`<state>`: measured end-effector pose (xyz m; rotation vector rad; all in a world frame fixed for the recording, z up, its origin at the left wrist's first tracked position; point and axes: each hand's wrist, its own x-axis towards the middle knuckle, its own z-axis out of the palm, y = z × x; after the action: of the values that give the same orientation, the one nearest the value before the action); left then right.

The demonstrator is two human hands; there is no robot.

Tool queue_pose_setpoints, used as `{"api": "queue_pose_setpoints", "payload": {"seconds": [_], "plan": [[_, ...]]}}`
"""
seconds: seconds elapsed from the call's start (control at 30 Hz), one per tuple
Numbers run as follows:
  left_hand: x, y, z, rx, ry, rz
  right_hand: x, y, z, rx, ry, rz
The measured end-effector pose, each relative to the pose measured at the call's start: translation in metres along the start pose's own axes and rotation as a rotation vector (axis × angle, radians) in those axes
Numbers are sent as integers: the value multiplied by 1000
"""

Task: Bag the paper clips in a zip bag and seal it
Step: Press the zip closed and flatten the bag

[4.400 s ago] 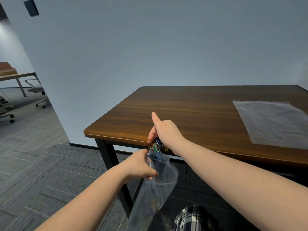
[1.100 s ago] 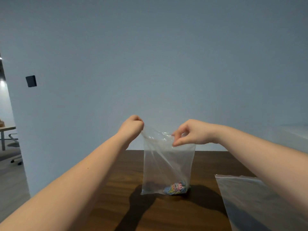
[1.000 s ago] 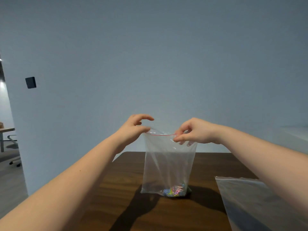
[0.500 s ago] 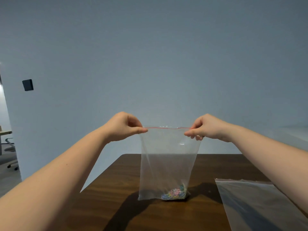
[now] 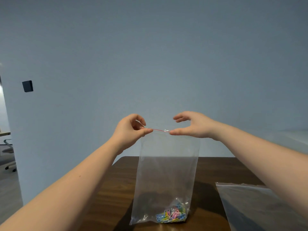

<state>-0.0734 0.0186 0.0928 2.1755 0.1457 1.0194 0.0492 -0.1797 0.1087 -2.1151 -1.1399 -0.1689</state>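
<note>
Two hands at zip bag (image 5: 166,172) top: left hand (image 5: 129,131) pinched on red seal strip (image 5: 158,130), right hand (image 5: 194,125) released, fingers spread; strip best pressed corner to corner, paper clips (image 5: 171,215) kept low

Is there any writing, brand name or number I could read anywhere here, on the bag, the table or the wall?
None: no readable text shows in this view.
The clear plastic zip bag with the red seal line carries no print.
The colourful paper clips bear no marks.
The second clear plastic bag lying on the brown wooden table is blank.
The small dark square plate on the grey wall shows no label.
</note>
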Motion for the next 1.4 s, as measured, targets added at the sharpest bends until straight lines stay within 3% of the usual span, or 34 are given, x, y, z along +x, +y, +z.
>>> {"api": "queue_pose_setpoints", "payload": {"seconds": [0.17, 0.47, 0.67, 1.4], "plan": [[0, 3, 4, -61, -10, -2, 10, -33, 17, -30, -173, -70], [-9, -18, -8, -274, -88, -194, 26, -36, 27, 90, -118, -87], [-10, -15, -6, -230, -96, -149, 30, -45, 32, 43, -188, -61], [-12, -11, -12, -195, -60, -123, 34, -59, 40, 37, -121, -117]]}}
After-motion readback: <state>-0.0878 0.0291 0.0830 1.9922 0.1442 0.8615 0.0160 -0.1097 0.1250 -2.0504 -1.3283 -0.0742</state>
